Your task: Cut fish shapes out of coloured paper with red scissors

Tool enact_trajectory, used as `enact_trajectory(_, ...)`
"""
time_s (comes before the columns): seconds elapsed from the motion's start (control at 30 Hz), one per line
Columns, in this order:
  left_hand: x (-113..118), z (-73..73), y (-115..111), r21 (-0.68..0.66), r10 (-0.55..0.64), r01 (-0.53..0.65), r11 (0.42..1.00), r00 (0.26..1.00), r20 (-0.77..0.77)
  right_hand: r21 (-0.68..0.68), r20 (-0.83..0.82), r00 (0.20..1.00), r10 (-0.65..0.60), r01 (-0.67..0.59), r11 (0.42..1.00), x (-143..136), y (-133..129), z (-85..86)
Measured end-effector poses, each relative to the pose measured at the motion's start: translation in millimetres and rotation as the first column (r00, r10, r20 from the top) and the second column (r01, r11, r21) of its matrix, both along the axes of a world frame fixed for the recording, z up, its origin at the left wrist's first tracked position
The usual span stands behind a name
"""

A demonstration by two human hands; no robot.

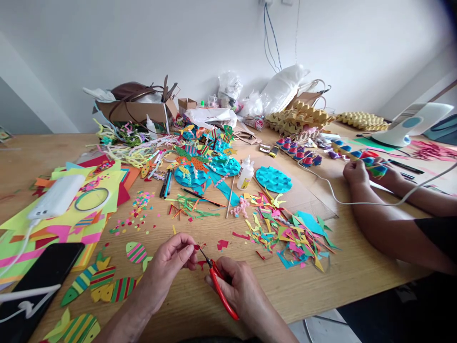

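My left hand [170, 264] pinches a tiny scrap of red paper [196, 247] between thumb and fingertips. In my right hand [244, 286] are small scissors [222, 296] with red handles, their tips touching or very close to that scrap. Small red paper offcuts [223, 244] lie on the table just beyond the hands. Left of my left wrist are several striped paper fish [123, 289], and a pink-and-green striped one [136, 252] sits by itself above them.
A co-worker's hands [357, 172] hold a painted egg-carton strip [374, 167] at right. A glue bottle [246, 174] stands beside a blue egg-carton piece [273, 179]. Paper scraps [285, 233] are heaped at centre right. A black phone [43, 281] and white power bank [57, 196] lie left.
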State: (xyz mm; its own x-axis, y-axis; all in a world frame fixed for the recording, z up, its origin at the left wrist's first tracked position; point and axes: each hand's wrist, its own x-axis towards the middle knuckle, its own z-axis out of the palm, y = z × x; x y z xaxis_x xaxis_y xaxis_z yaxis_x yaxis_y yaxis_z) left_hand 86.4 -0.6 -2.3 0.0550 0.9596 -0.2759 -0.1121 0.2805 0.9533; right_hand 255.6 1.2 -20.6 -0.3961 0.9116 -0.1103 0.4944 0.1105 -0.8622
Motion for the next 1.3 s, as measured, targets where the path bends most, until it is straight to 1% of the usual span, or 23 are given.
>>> enact_trajectory(0.17, 2.4, -2.1, -0.1, 0.008, -0.031, 0.031, 0.999, 0.999, -0.028, -0.024, -0.017, 1.000, -0.003, 0.003, 1.000, -1.1, -0.2, 0.4)
enact_trajectory(0.53, 1.3, -3.2, -0.6, 0.007, -0.080, 0.081, 0.997, 0.994, -0.074, -0.040, 0.004, 1.000, -0.004, 0.004, 0.999, -2.0, -1.6, 3.6)
enact_trajectory(0.7, 1.7, -1.2, 1.5, 0.001, -0.072, 0.072, 0.997, 0.993, -0.095, -0.039, 0.007, 1.000, 0.011, -0.011, 0.999, -0.2, -2.5, 2.9)
enact_trajectory(0.93, -1.1, -3.0, 1.2, 0.005, -0.063, 0.063, 0.998, 0.994, -0.087, -0.031, 0.010, 1.000, 0.026, -0.026, 0.999, 1.9, -2.5, 2.4)
enact_trajectory(1.13, -0.7, 0.4, 1.6, 0.009, -0.056, 0.057, 0.998, 0.994, -0.095, -0.027, 0.027, 0.999, 0.025, -0.024, 0.999, 1.1, -1.5, 3.3)
enact_trajectory(1.3, -1.2, -0.4, 1.6, 0.006, -0.055, 0.056, 0.998, 0.995, -0.086, -0.023, 0.044, 0.999, 0.022, -0.021, 1.000, 1.5, -1.5, 4.3)
